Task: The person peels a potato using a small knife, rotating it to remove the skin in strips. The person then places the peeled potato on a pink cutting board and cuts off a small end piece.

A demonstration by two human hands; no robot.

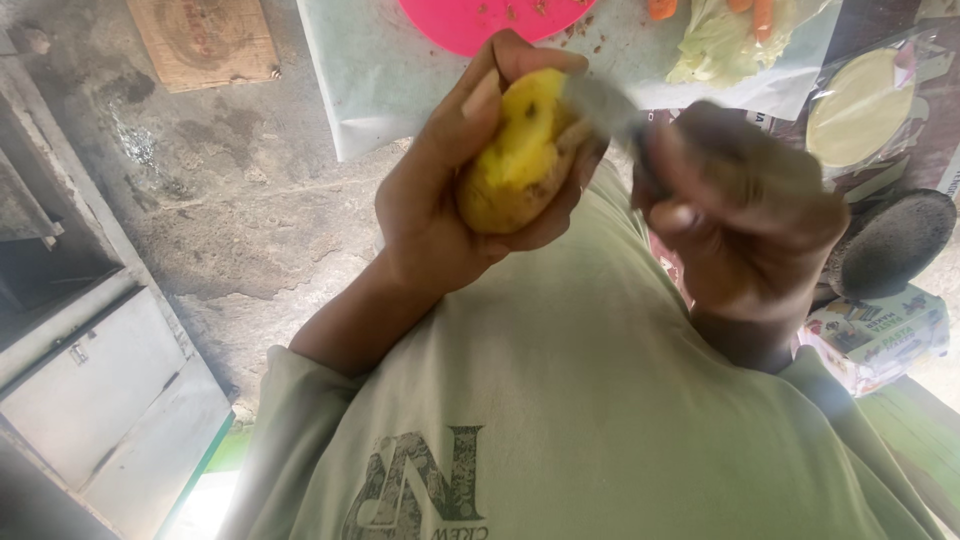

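The person's left hand (pixel 440 200) is cupping a partly peeled yellow potato (pixel 520 155) close before the chest, fingers wrapped round to steady it, while the right hand (pixel 745 215) is gripping a knife (pixel 610 110) whose blade is meeting the potato's right side.

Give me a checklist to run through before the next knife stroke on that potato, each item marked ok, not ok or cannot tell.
1. Left hand wraps the potato firmly: ok.
2. Right hand is closed on the knife handle: ok, though blurred.
3. Blade meets the potato at its upper right side: ok.
4. Left fingers clear of the blade's path: not ok, they curl right beside the edge.
5. Peel left to remove: ok, brown skin shows on the lower side.
6. Pink cutting board within reach: cannot tell.
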